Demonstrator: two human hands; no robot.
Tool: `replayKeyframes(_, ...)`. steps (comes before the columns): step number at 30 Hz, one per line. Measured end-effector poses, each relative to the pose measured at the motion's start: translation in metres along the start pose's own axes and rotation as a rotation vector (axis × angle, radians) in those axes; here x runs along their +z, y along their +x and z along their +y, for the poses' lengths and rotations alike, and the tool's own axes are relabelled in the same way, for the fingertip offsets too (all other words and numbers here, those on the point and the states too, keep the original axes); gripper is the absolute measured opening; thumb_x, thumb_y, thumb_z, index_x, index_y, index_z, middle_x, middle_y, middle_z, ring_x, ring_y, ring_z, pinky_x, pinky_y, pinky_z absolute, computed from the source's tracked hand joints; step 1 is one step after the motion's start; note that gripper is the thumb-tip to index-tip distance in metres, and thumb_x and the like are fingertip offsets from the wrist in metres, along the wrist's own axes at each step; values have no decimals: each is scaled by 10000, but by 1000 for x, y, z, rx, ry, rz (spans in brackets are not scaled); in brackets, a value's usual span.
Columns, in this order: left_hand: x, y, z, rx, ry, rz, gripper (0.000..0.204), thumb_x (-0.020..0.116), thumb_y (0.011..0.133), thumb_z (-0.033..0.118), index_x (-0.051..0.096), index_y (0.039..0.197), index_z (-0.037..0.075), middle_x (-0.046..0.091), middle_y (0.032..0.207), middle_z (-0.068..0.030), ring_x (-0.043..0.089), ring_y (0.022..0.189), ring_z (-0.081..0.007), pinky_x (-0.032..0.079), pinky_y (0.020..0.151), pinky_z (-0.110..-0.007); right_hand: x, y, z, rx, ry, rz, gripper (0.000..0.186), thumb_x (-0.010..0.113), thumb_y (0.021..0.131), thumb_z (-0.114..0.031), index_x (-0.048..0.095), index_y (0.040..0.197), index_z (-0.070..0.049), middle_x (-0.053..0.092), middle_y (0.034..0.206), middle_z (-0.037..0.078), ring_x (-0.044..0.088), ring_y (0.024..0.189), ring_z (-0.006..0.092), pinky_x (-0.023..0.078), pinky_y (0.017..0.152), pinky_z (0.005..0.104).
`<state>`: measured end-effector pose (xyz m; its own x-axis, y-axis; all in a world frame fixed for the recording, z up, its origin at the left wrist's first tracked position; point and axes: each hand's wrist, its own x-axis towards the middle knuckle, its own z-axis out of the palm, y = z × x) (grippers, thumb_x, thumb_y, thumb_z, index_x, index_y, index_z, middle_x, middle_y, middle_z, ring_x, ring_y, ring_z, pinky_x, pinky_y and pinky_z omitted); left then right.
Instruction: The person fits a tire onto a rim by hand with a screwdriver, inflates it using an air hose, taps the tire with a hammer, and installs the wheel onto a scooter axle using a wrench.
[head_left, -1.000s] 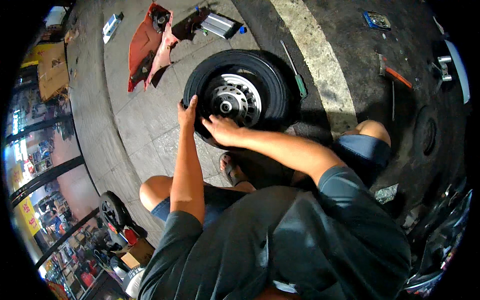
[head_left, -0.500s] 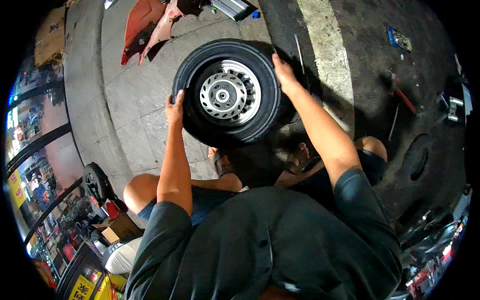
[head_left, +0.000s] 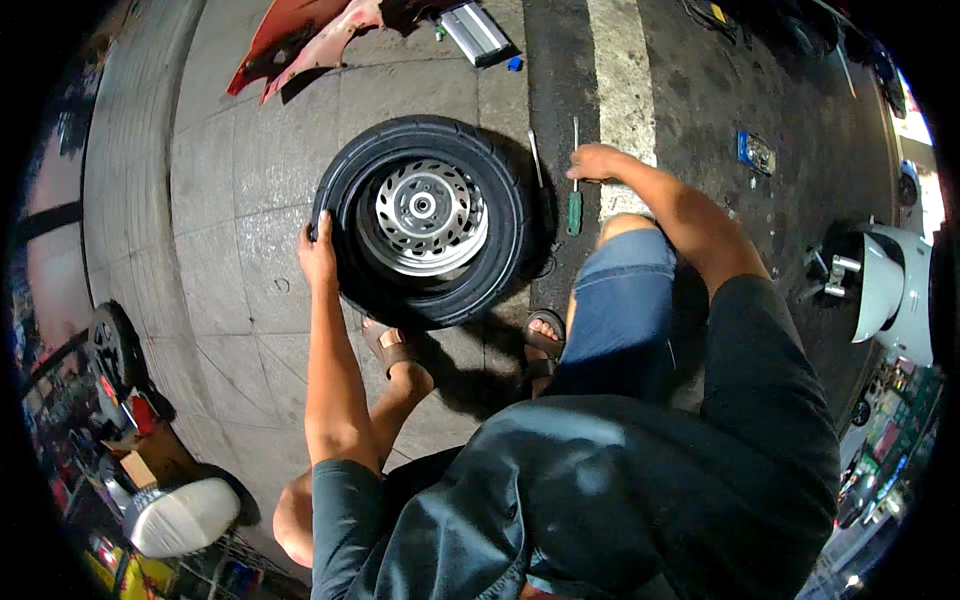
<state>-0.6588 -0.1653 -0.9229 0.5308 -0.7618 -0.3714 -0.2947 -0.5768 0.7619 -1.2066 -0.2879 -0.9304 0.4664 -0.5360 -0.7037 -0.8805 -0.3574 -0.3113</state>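
A black tyre point(head_left: 504, 220) lies on the paving in front of me, with a silver slotted wheel rim point(head_left: 423, 205) inside its opening. The rim looks off-centre, with dark tyre wall showing beside it. My left hand point(head_left: 318, 252) grips the tyre's left edge, thumb on top; its other fingers are mostly hidden. Out to the right, my right hand point(head_left: 599, 162) is closed at the shaft of a green-handled screwdriver point(head_left: 574, 214). Between that and the tyre lies another slim metal tool point(head_left: 535, 158), its lower end dark.
Red body panels point(head_left: 300, 45) and a silver box-like part point(head_left: 474, 34) lie beyond the tyre. A blue-edged pack point(head_left: 756, 153) is right of the white painted stripe point(head_left: 625, 70). At far left stand a small wheel point(head_left: 118, 345) and a white seat point(head_left: 182, 518); a white vehicle point(head_left: 895, 295) is at far right.
My right hand has left the tyre's right side and moved right to the green-handled screwdriver. My left hand stays on the tyre. The whole view has shifted, and my right knee has come up.
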Motion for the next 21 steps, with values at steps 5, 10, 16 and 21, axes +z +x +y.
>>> replayKeyframes(5, 13, -13, 3, -28, -17, 116, 778, 691, 807, 554, 552, 1249, -72, 612, 1185, -223, 579, 1079, -281, 431, 956, -355, 40, -16, -2, 378, 308, -25, 574, 654, 846, -497, 637, 968, 64, 670, 824, 253, 681, 668, 350, 541, 575, 458)
replayKeyframes(10, 15, -32, 7, -70, 55, 190, 829, 683, 751, 635, 570, 1258, -11, 603, 1203, -280, 576, 1149, -390, 428, 984, -417, 87, 10, -56, 759, 233, 116, 509, 595, 877, -371, 482, 1248, -42, 628, 1174, 233, 602, 1117, 389, 488, 905, 511)
replayKeyframes(16, 5, -33, 48, -197, -76, 22, 819, 707, 746, 582, 547, 1237, -55, 610, 1189, -263, 596, 1099, -363, 447, 951, -403, 81, -1, -30, 583, 671, 616, 358, 619, 855, -296, 530, 1080, -31, 650, 922, 192, 663, 806, 305, 523, 727, 447)
replayKeyframes(21, 9, -16, 21, -154, -81, 47, 829, 694, 754, 572, 530, 1227, -89, 607, 1186, -269, 591, 1104, -359, 436, 961, -406, -3, -4, -92, 414, 1304, 743, 252, 603, 892, -203, 537, 1070, -39, 592, 759, 77, 557, 595, 149, 451, 510, 282)
